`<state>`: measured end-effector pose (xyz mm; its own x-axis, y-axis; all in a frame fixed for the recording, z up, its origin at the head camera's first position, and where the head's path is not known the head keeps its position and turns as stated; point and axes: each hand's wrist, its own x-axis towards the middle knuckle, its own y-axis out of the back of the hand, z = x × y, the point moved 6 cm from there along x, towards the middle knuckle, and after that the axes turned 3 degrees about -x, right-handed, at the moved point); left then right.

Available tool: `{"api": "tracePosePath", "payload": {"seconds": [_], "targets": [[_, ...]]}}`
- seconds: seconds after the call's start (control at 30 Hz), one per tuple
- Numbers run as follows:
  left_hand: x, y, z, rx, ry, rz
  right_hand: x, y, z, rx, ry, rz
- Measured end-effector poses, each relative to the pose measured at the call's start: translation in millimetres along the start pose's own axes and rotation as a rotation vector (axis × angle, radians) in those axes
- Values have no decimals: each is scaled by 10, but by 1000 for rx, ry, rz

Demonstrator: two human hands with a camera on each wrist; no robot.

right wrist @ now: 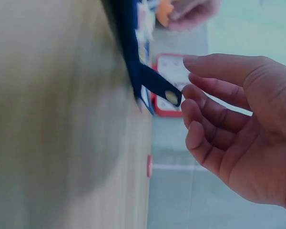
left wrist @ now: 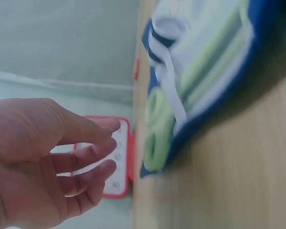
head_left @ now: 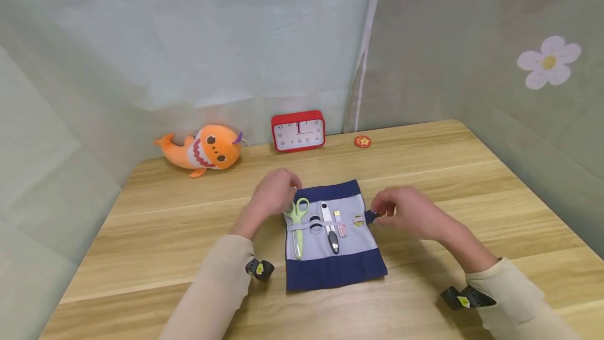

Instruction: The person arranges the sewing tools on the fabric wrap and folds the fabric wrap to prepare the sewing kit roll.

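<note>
An unfolded navy fabric pouch (head_left: 336, 271) with a pale grey lining lies on the table. Its elastic band holds green scissors (head_left: 299, 220), a small black-and-white roll (head_left: 315, 224), a white tool with a dark handle (head_left: 329, 227), a small pink item (head_left: 341, 229) and a yellow round piece (head_left: 359, 221). My left hand (head_left: 275, 191) hovers by the pouch's far left corner, fingers loosely bent with nothing between them. At the right edge, my right hand (right wrist: 248, 119) has its fingertips right at the end of a navy strap (right wrist: 157, 87) with a round snap; thumb and fingers stand apart.
Along the back of the wooden table (head_left: 189, 224) are an orange plush shark (head_left: 207, 148), a red-framed clock (head_left: 299, 131) and a small red disc (head_left: 363, 141). Hanging cloth (head_left: 264, 41) encloses the table at the back and sides.
</note>
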<state>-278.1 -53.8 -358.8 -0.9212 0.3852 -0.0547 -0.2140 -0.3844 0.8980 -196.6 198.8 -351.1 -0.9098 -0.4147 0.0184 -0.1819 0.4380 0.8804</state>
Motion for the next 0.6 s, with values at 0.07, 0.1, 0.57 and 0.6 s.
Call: {"api": "tracePosePath", "payload": {"seconds": [0.07, 0.1, 0.57, 0.6], "targets": [[34, -2, -69, 9, 8, -10, -87, -52, -38, -12, 13, -22], [50, -10, -95, 12, 12, -15, -130, -77, -52, -17, 26, -30], [111, -111, -314, 7, -6, -53, -415, -449, -312, -75, 188, -111], [112, -126, -330, 2, -4, -57, -417, -469, -308, -81, 188, -112]]}}
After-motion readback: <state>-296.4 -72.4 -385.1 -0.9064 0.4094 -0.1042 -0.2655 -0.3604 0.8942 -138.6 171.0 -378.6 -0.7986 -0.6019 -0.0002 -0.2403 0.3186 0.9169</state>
